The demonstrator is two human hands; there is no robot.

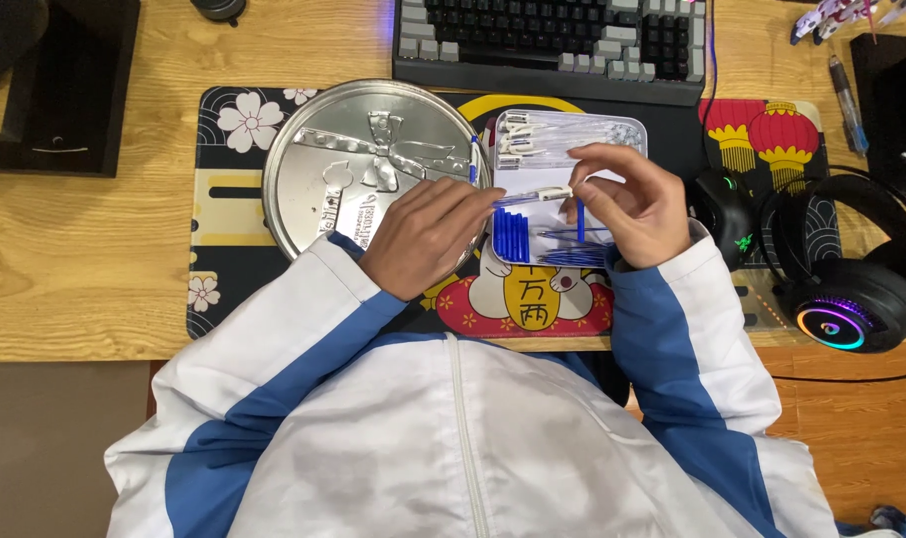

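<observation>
1. Left hand [428, 234] closed narrowly round the blue end of a pen [528, 196], fingertips pinching it just over the left rim of the white tray [573, 130].
2. Right hand [627, 204] curled in from the other side, thumb and forefinger nipping the pen's white capped end; other fingers loosely folded above the tray.
3. Pen lying nearly level between the two hands, long axis running left to right, blue part toward the left hand, white end toward the right. Both hands touching it, one at each end, neither nearer.
4. Directly beneath, inside the tray: a row of blue refills [513, 236] standing side by side at the near left, thin blue pieces scattered at the near right, white and clear pen parts [533, 134] lined up at the far end.
5. Just left of the tray, a round silver tin lid [358, 164], partly under the left hand.
6. Further out: patterned desk mat [234, 189] underneath, keyboard [553, 35] beyond, mouse [722, 209] and headset [852, 289] well off to the right.
</observation>
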